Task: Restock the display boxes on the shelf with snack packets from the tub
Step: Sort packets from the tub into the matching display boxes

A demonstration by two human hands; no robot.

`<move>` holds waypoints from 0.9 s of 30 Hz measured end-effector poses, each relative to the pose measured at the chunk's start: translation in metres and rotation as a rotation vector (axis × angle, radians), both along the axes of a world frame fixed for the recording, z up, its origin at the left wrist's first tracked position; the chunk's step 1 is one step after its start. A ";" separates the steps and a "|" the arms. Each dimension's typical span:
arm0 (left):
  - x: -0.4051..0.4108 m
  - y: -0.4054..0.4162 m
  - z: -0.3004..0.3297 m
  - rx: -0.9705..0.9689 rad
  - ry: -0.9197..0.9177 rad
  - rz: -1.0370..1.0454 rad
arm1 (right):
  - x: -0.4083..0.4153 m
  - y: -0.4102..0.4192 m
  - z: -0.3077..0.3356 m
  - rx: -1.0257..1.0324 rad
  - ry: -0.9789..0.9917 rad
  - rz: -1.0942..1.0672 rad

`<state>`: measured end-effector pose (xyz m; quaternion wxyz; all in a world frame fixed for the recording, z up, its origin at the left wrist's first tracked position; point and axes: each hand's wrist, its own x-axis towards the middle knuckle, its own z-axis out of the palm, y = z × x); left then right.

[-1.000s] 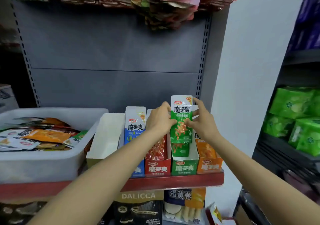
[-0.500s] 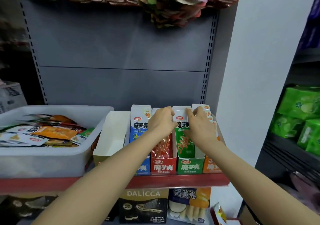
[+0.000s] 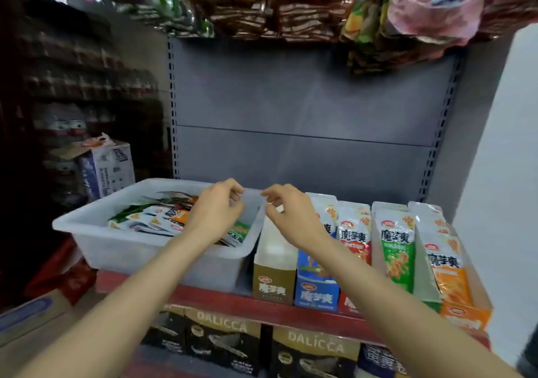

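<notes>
Both hands, left and right, hang loosely curled and empty at centre frame over the tub, apparently to pick from its packets; display boxes stand to its right on the shelf.

Even, diffuse indoor light from overhead; no hard glare. Brightest on white wall at right and on translucent tub rim. Deep, near-black falloff across aisle shelves at far left, detail lost there. Soft shadow under hanging snack bags onto grey back panel. Slight motion blur throughout; edges of left hand and right hand smeared, packet print soft. Wide-angle distortion: slotted uprights bowed and leaning, corners stretched. Compression smearing at frame edges.
</notes>
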<state>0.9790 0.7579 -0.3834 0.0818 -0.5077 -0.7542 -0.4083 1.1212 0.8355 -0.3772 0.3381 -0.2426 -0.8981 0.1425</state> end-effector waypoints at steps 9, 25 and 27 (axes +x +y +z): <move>-0.103 -0.041 -0.008 -0.469 0.101 0.101 | -0.115 -0.036 0.002 -0.167 -0.669 0.011; -0.077 -0.047 -0.005 -0.219 -0.085 -0.156 | -0.096 -0.021 0.025 -0.379 0.143 -0.051; -0.063 -0.043 -0.005 -0.238 -0.138 -0.240 | -0.085 -0.021 0.032 -0.561 0.315 0.003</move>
